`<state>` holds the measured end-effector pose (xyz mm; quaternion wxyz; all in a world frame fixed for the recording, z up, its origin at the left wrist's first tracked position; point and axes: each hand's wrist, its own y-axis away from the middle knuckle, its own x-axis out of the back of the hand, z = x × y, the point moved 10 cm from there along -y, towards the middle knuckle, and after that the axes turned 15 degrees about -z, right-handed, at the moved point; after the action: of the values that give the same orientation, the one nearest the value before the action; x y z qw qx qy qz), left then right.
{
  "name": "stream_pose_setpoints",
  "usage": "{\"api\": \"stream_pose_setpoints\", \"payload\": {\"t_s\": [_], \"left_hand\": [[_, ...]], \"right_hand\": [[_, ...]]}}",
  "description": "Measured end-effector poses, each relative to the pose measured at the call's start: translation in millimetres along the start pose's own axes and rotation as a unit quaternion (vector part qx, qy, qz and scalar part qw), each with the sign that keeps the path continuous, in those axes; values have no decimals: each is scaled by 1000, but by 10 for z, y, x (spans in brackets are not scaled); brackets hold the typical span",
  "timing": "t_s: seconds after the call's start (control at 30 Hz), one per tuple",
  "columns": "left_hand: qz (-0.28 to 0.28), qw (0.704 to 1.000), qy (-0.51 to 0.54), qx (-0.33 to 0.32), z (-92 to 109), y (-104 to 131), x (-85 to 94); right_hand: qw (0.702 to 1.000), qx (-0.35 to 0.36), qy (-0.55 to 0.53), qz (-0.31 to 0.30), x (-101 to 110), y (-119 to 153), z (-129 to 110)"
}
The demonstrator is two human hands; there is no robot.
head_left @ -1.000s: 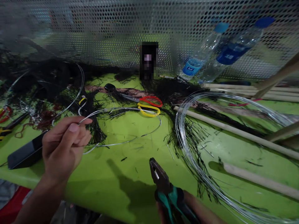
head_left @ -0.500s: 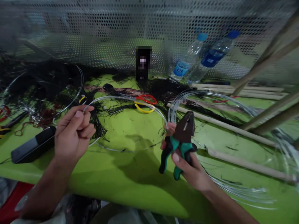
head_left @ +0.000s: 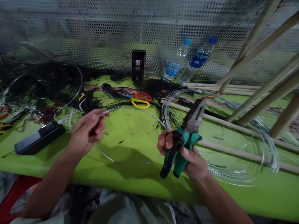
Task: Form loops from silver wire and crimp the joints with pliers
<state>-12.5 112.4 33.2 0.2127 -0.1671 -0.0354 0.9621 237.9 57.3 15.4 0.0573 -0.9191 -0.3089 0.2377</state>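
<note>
My left hand (head_left: 87,132) pinches a thin metal wire (head_left: 130,108) between thumb and fingers. From there the wire bends in a loose loop over the green table toward my right hand (head_left: 184,152). That hand is closed around the handles of green-and-black combination pliers (head_left: 184,140), whose jaws point up and away. A coil of similar wire (head_left: 167,109) lies just behind the pliers. Scissors (head_left: 140,103) with red and yellow handles rest beyond the wire loop. Whether the wire also passes through my right fingers is hidden by the pliers.
A black power bank (head_left: 39,138) with a white cable lies at left. Black fibres (head_left: 56,81) heap along the back. Two water bottles (head_left: 174,65) lean by a perforated metal panel (head_left: 105,37). Wooden sticks (head_left: 252,71) rise and lie on the right of the green table (head_left: 140,180).
My left hand has moved right, closer to my right hand. The pliers have tilted, their jaws now pointing further right. The view has shifted slightly.
</note>
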Motion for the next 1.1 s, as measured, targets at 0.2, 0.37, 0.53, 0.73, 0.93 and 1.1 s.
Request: {"api": "stream_pose_setpoints", "payload": {"t_s": [0.2, 0.37, 0.53, 0.73, 0.93, 1.1], "left_hand": [[-32, 991, -116, 52, -99, -15, -10], [-82, 975, -191, 80, -99, -19, -109], [-117, 946, -286, 101, -106, -40, -208], [-190, 864, -455, 97, -47, -101, -490], [-253, 795, -549, 44, 82, -177, -874], [-300, 764, -571, 10, 22, -211, -1087]], "right_hand": [[998, -59, -21, 30, 83, 82, 113], [996, -84, -25, 34, 67, 118, 89], [996, -62, -57, 3, 18, 104, 50], [994, -85, -66, -33, -68, 114, 127], [990, -102, -69, -69, -138, 137, 224], [987, -128, -62, -74, -111, 157, 307]]}}
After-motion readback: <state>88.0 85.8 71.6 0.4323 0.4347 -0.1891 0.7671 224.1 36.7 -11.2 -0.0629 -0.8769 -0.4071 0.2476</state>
